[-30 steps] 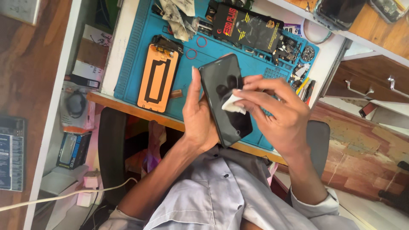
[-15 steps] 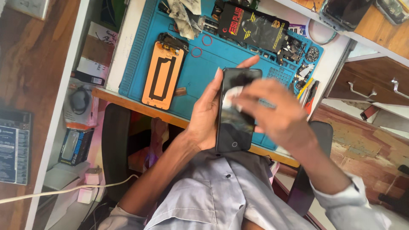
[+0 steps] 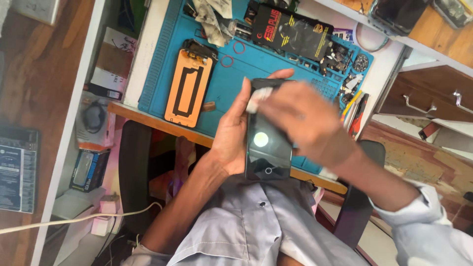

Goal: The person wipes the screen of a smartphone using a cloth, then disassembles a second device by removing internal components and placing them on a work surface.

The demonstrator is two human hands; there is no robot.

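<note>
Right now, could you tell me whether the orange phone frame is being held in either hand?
No, the orange phone frame lies on the blue mat, apart from both hands, while the left hand grips a dark phone.

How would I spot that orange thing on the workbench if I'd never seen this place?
Start at the blue work mat covering the bench. Near its left side lies a flat orange phone frame, an upright rectangle with a black outline inside. It is the only orange piece there, left of the left hand.
</note>
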